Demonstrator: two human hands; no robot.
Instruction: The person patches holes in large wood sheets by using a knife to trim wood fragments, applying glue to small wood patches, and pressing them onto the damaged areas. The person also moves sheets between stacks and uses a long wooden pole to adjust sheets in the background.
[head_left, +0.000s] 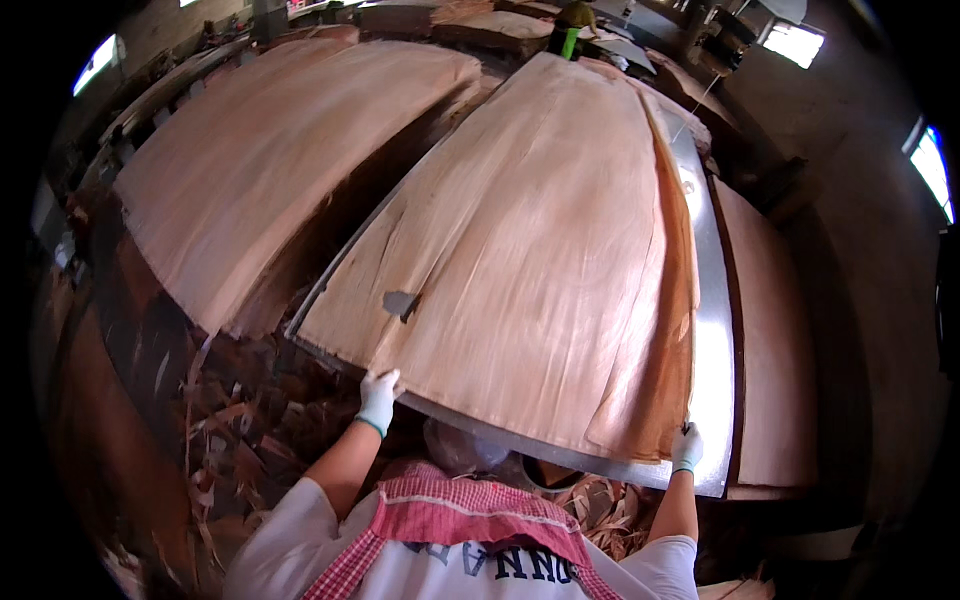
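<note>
On the left, from where I stand, a broad pile of thin wood sheets (290, 170) lies beside the work, with torn scraps (235, 440) strewn on the floor below it. Next comes the person's gloved left hand (379, 397), its fingers closed over the near edge of the large wood sheet (530, 250), which lies along the bench (713, 370) and covers most of its shiny metal top. I'd judge the spreading well along: the sheet reaches from the near edge to the far end, where another person (575, 18) stands. What looks unfinished is the detail: a ragged hole (399, 303) near the left hand is unpatched, and a darker strip (677, 290) along the right side sits unevenly. At the near right corner the gloved right hand (688, 447) has its fingers bent; I can't tell whether they pinch the sheet or merely rest there. Beyond the bare metal margin, another pile of sheets (770, 350) lies farthest right.
</note>
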